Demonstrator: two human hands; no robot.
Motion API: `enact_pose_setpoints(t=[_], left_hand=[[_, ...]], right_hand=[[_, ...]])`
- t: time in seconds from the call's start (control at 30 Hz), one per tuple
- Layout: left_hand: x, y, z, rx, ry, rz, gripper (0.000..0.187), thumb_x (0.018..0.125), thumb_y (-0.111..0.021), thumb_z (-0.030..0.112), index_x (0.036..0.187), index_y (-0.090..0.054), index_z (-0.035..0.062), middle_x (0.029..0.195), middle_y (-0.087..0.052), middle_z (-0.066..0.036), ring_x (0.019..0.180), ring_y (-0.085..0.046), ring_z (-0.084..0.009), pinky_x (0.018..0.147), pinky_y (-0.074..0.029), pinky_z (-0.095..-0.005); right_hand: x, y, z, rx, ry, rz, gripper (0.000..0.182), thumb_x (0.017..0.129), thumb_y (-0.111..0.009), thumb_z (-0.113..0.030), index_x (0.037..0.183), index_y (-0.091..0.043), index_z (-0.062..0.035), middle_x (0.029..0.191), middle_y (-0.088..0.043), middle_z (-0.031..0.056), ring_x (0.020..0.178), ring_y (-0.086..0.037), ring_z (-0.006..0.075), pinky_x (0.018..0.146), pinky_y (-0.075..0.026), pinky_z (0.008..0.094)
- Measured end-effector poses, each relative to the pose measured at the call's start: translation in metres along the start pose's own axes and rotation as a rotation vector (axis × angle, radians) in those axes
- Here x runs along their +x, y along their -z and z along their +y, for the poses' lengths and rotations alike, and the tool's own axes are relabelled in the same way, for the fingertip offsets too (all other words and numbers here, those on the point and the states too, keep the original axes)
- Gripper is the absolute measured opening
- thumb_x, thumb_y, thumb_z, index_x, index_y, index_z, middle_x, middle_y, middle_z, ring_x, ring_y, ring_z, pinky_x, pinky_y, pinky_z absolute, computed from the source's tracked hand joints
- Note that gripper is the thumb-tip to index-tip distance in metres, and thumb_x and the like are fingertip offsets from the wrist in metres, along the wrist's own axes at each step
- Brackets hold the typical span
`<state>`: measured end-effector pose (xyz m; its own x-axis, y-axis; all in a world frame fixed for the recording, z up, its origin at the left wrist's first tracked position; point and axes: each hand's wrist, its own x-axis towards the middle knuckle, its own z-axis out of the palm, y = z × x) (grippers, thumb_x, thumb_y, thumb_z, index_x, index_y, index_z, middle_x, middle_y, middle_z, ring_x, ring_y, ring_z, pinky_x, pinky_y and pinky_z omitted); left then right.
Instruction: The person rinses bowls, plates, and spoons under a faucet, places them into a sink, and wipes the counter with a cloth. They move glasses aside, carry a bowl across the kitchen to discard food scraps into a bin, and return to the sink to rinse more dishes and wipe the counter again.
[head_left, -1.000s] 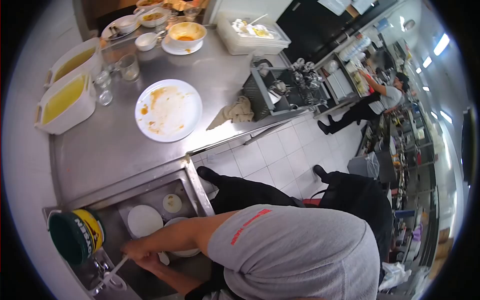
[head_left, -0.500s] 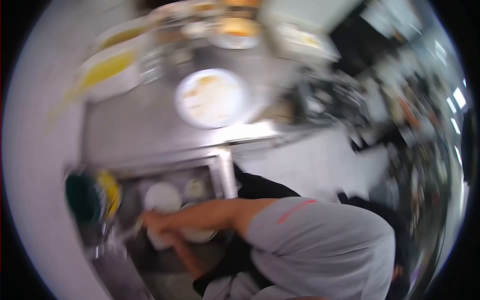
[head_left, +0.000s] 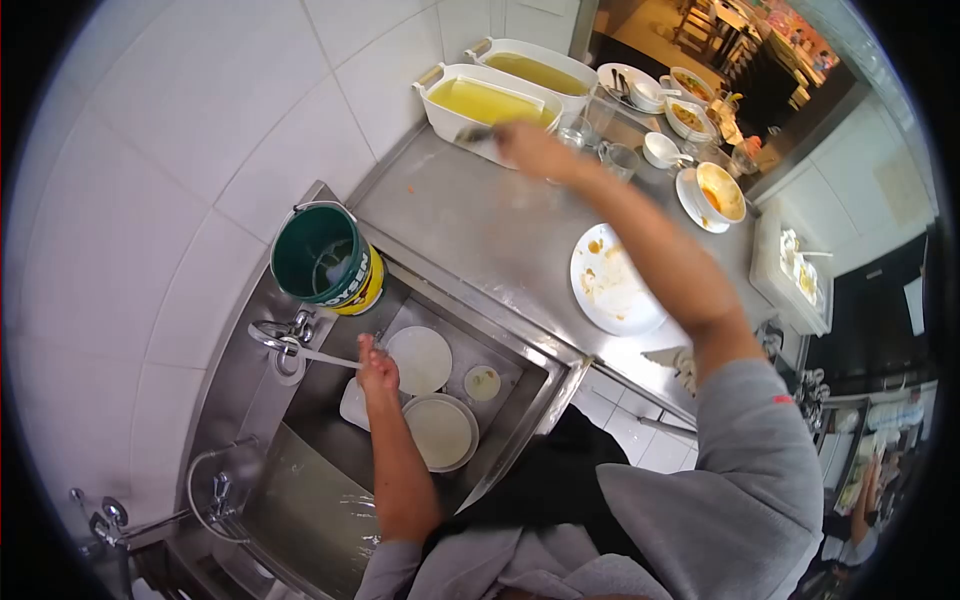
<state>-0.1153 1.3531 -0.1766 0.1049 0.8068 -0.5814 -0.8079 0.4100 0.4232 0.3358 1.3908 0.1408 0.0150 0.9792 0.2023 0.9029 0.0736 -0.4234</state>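
Note:
My left hand (head_left: 377, 366) is over the sink, its fingers closed at the end of a thin white hose (head_left: 328, 357) that runs from the faucet (head_left: 272, 336). Below it in the basin lie a white plate (head_left: 420, 360), a round bowl (head_left: 438, 434), a small dish (head_left: 482, 383) and a white container (head_left: 355, 404) partly hidden by my arm. Reaching across the counter, my right hand (head_left: 532, 148) is blurred beside a white tub of yellow liquid (head_left: 490, 104). A small dark thing (head_left: 474, 134) shows at its fingers, too smeared to name.
A green bucket (head_left: 318, 255) stands at the sink's corner. On the steel counter (head_left: 440, 205) are a food-stained plate (head_left: 612, 285), glass mugs (head_left: 619, 158), an orange-stained bowl (head_left: 720, 192) and a second tub (head_left: 535, 72). A white bin (head_left: 797, 262) sits at the right.
My right hand has left the sink, where both hands were together, and moved up to the tub. The left stays over the basin. The whole view has turned and sharpened.

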Motion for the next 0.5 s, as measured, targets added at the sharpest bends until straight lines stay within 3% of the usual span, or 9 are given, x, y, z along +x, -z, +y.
enact_pose_setpoints(t=[0.07, 0.13, 0.2, 0.27, 0.4, 0.5], left_hand=[[-0.042, -0.024, 0.004, 0.004, 0.049, -0.081, 0.049, 0.089, -0.065, 0.053, 0.068, -0.058, 0.0098, 0.057, -0.047, 0.002, 0.040, -0.035, -0.0085, 0.032, -0.027, -0.0223], [-0.063, -0.031, 0.001, 0.154, -0.009, 0.178, 0.063, 0.085, -0.056, 0.069, 0.057, -0.046, 0.0142, 0.046, -0.025, 0.006, 0.035, -0.021, -0.0095, 0.033, -0.017, -0.0240], [-0.084, -0.018, 0.004, 0.129, 0.039, 0.260, 0.061, 0.086, -0.055, 0.068, 0.059, -0.049, 0.0140, 0.049, -0.028, 0.006, 0.038, -0.023, -0.0092, 0.034, -0.016, -0.0247], [-0.099, 0.001, 0.009, 0.144, 0.033, 0.225, 0.053, 0.090, -0.055, 0.062, 0.067, -0.055, 0.0140, 0.054, -0.037, 0.006, 0.044, -0.034, -0.0078, 0.038, -0.025, -0.0232], [-0.115, 0.007, 0.002, 0.188, -0.082, 0.372, 0.043, 0.093, -0.057, 0.052, 0.074, -0.060, 0.0143, 0.057, -0.045, 0.005, 0.048, -0.041, -0.0080, 0.043, -0.032, -0.0236], [-0.111, 0.008, -0.004, 0.193, -0.097, 0.365, 0.036, 0.093, -0.059, 0.047, 0.080, -0.063, 0.0144, 0.059, -0.049, 0.005, 0.051, -0.044, -0.0080, 0.046, -0.036, -0.0237]], right_hand=[[0.049, 0.058, 0.056, -0.032, -0.066, 0.147, 0.028, 0.085, -0.055, -0.015, 0.104, -0.068, -0.0002, 0.084, -0.068, 0.0200, 0.078, -0.067, 0.0323, 0.073, -0.052, 0.0410], [0.105, 0.086, 0.138, -0.253, -0.043, 0.191, 0.027, 0.084, -0.055, -0.013, 0.103, -0.070, -0.0001, 0.090, -0.069, 0.0219, 0.083, -0.068, 0.0351, 0.076, -0.053, 0.0416], [0.146, 0.090, 0.214, -0.408, -0.073, 0.150, 0.025, 0.083, -0.059, -0.014, 0.098, -0.071, 0.0015, 0.093, -0.069, 0.0233, 0.087, -0.068, 0.0371, 0.078, -0.053, 0.0425], [0.180, 0.071, 0.270, -0.523, -0.097, -0.014, 0.025, 0.081, -0.064, -0.018, 0.093, -0.071, 0.0027, 0.099, -0.069, 0.0241, 0.092, -0.067, 0.0382, 0.080, -0.053, 0.0441], [0.206, 0.032, 0.311, -0.550, -0.097, -0.286, 0.024, 0.074, -0.059, -0.006, 0.093, -0.072, 0.0022, 0.095, -0.068, 0.0265, 0.090, -0.066, 0.0409, 0.082, -0.052, 0.0440], [0.232, -0.014, 0.377, -0.385, -0.060, -0.095, 0.021, 0.073, -0.061, -0.008, 0.088, -0.072, 0.0016, 0.093, -0.069, 0.0254, 0.089, -0.066, 0.0412, 0.079, -0.053, 0.0431]])
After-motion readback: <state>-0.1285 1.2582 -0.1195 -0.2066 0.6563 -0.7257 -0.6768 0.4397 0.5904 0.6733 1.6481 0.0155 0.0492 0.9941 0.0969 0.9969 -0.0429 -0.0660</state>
